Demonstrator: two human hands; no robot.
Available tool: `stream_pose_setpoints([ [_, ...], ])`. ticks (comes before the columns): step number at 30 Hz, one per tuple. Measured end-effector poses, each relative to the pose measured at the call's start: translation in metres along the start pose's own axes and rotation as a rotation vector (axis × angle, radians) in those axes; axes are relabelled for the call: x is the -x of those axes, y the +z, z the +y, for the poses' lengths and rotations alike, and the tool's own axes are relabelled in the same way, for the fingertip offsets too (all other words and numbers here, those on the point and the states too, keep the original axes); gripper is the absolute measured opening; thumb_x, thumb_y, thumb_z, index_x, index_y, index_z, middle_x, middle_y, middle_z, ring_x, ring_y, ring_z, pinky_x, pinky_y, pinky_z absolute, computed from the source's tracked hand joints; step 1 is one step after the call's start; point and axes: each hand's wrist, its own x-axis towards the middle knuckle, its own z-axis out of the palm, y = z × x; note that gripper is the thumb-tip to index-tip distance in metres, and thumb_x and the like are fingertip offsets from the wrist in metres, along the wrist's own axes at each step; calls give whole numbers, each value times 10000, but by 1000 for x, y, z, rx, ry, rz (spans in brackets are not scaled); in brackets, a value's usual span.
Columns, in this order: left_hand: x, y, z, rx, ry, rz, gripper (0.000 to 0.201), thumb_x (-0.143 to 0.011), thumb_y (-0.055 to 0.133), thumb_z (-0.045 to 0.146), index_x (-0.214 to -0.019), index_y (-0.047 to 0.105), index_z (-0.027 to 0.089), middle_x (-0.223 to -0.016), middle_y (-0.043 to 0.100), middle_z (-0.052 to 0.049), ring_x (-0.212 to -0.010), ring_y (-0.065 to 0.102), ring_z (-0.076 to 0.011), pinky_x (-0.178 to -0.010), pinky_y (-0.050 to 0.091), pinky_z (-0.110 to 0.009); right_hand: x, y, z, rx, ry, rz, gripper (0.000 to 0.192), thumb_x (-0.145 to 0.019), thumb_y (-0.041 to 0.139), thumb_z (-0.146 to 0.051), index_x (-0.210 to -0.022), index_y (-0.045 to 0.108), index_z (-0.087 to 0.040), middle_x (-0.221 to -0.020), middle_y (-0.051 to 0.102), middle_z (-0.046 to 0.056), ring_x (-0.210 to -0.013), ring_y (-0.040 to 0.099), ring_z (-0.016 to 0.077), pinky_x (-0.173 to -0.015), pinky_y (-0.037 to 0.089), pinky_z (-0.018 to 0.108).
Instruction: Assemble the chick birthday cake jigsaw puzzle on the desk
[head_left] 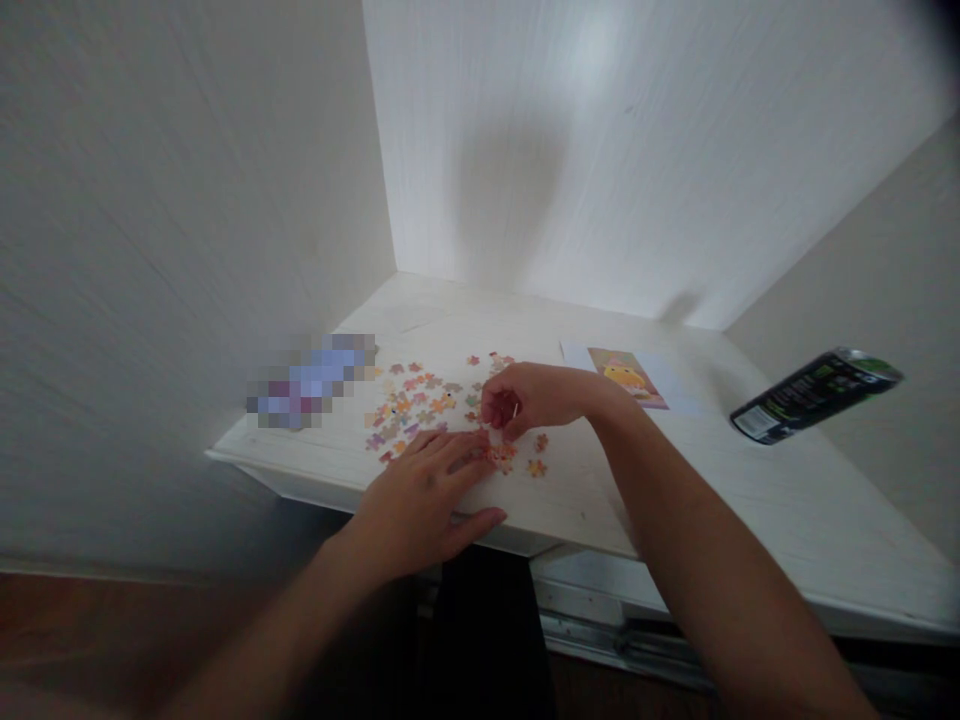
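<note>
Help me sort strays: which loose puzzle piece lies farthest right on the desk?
The lone orange piece below the right hand, apart from the main scatter left of it.

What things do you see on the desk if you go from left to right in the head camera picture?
Blurred purple patch → loose puzzle pieces → right hand → picture card → dark can.

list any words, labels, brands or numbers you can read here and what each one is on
None can be read.
Dark can: green and white print plus a white label patch, all too small and blurred to read.
Picture card on the desk: a yellow figure, no legible text.
Puzzle pieces near the left hand and right hand: colours only.
Pixelated object: unreadable.
</note>
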Motion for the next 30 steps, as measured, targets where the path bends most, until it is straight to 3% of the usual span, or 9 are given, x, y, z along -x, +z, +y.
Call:
stream_pose_setpoints([
  [7,0,-1,1,-17,11,4,408,-889,555,477,-1202,585,216,-1345,548,-115,-1221,512,-308,-1070,365,-522,-2,1,4,124,60,-99,166,-722,682,-227,-870,748,-190,-749,720,6,-627,597,115,-562,417,217],
  [21,-2,-2,1,-14,8,-16,400,-888,552,478,-1202,586,234,-1371,531,-96,-1252,485,-305,-1076,344,-506,-3,4,-2,120,59,-114,172,-725,650,-221,-853,761,-189,-742,726,10,-607,581,109,-570,411,217],
  [30,0,-1,0,-40,13,-13,430,-892,541,489,-1225,578,219,-1369,535,-94,-1240,488,-307,-1069,350,-511,-2,3,-11,204,170,-106,188,-698,670,-278,-841,730,-171,-689,686,8,-568,555,108,-518,372,214],
])
